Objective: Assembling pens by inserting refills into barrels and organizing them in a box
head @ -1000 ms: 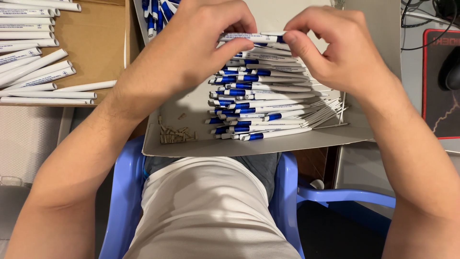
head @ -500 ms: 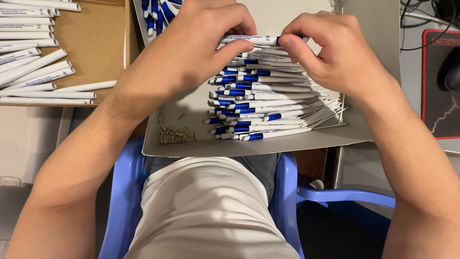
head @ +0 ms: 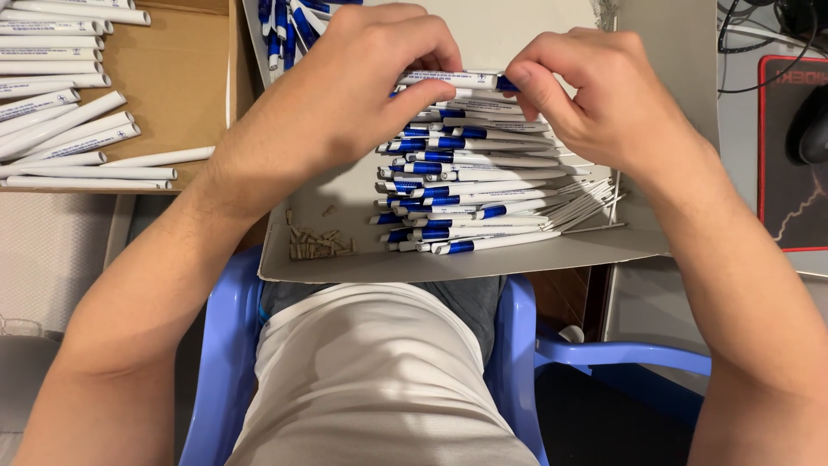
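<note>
Both hands hold one white pen with a blue end [head: 453, 79] level above a pile of pens. My left hand [head: 345, 95] pinches its left part between thumb and fingers. My right hand [head: 604, 95] grips its right, blue end. Below them lies the pile of white-and-blue pens [head: 466, 185], stacked on a grey cardboard sheet [head: 345, 259] that rests over my lap. A bunch of thin white refills [head: 586, 203] sticks out from the pile's right side. A small heap of tiny metal springs [head: 317, 243] lies on the sheet at the lower left.
A brown cardboard box [head: 172, 78] at the upper left holds several white pen barrels [head: 60, 129]. Loose blue pen parts [head: 289, 26] lie at the top. A mouse [head: 811, 125] on a dark mat [head: 789, 198] is at the right. I sit on a blue plastic chair [head: 220, 362].
My right hand has slid left along the pen toward my left hand, closing the gap between them. The pile and the sheet have not moved.
</note>
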